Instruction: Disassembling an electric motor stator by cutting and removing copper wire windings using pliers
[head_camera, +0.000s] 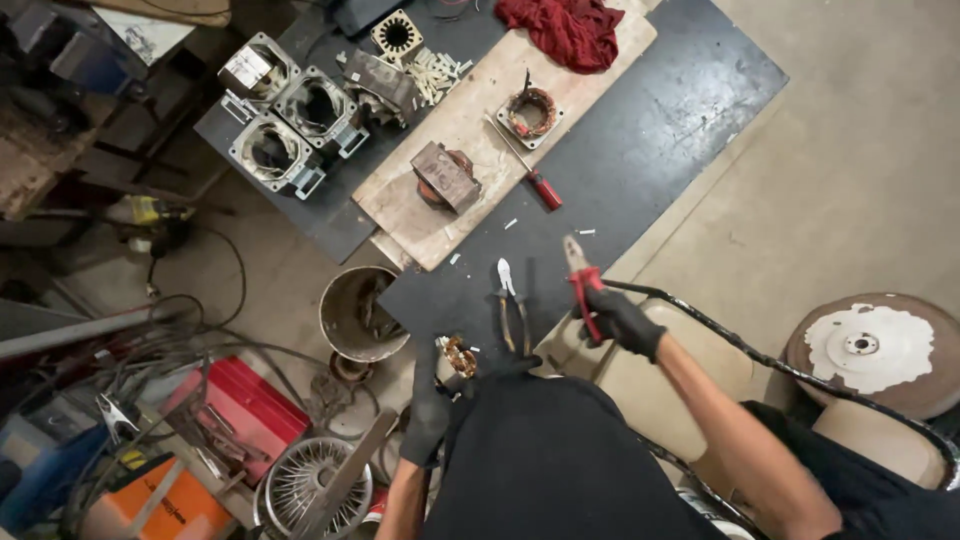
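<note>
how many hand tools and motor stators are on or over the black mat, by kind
pliers: 2, one in the right hand at, one lying at
screwdriver: 1
open square stators: 5
total: 8

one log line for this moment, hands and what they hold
left hand: gripping copper-wound motor stator | right hand: holding red-handled pliers | black-handled cutters lying on dark board

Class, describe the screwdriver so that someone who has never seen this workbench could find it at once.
Start at the pale wooden board lying across the dark bench top. Along its lower right edge, beside a square copper-wound motor stator, lies the screwdriver. Its slim metal shaft and red handle set it apart.
</note>
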